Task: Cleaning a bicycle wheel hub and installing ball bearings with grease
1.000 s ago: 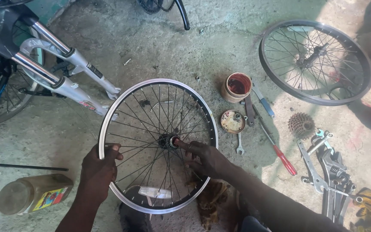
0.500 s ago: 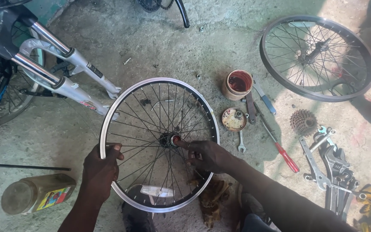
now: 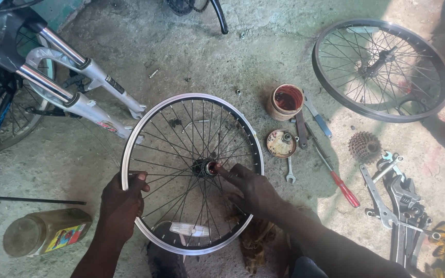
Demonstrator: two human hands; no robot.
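A spoked bicycle wheel with a silver rim [image 3: 253,149] lies flat on the concrete floor in front of me. My left hand [image 3: 121,203] grips the rim at its left side. My right hand [image 3: 251,188] rests over the spokes, with a finger pressed into the reddish, greased opening of the hub [image 3: 209,168]. A white reflector [image 3: 189,229] sits among the spokes near the wheel's near edge.
A tub of red grease [image 3: 286,101] and its lid [image 3: 281,143] stand right of the wheel, beside spanners [image 3: 290,171] and a red-handled screwdriver [image 3: 338,180]. A sprocket cluster [image 3: 364,146], more tools [image 3: 395,198], a second wheel [image 3: 382,69], a bicycle fork [image 3: 73,98] and a jar [image 3: 45,232] surround me.
The view has shifted slightly. My right hand's finger stays at the hub and my left hand keeps its hold on the rim.
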